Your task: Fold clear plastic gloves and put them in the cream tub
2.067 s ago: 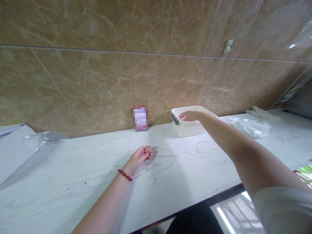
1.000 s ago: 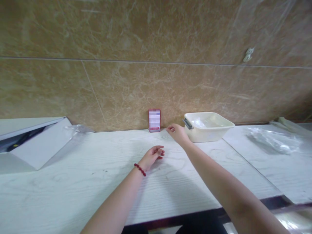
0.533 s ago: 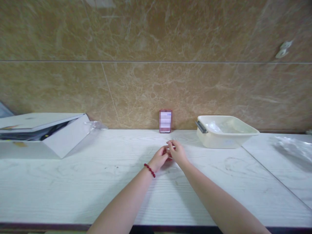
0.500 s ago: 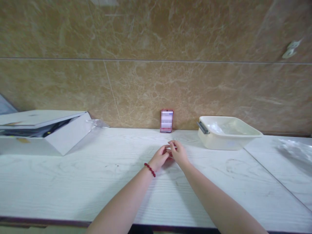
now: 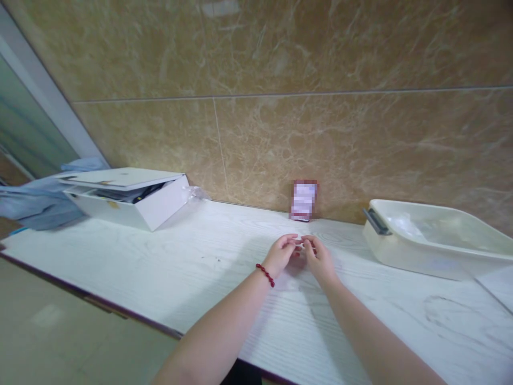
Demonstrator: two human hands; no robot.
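My left hand (image 5: 281,254) and my right hand (image 5: 319,260) hover close together over the white wood-grain table (image 5: 168,272). Their fingers are loosely curved and apart, with the fingertips of one hand almost meeting those of the other. Nothing shows between them. A red bead bracelet (image 5: 265,275) circles my left wrist. Just beyond my fingers a smartphone (image 5: 303,201) leans upright against the wall, its screen blurred out.
At the right stands a cream plastic bin (image 5: 417,259) with a grey clip and clear plastic inside. Leftward, a white box (image 5: 128,214) with its lid ajar holds dark items, beside blue-grey cloth (image 5: 52,206). A clear plastic bag (image 5: 196,193) pokes out behind the box.
My view has swung left, so the phone, bin and box appear farther right. My hands have drawn slightly apart; before, their fingers overlapped.
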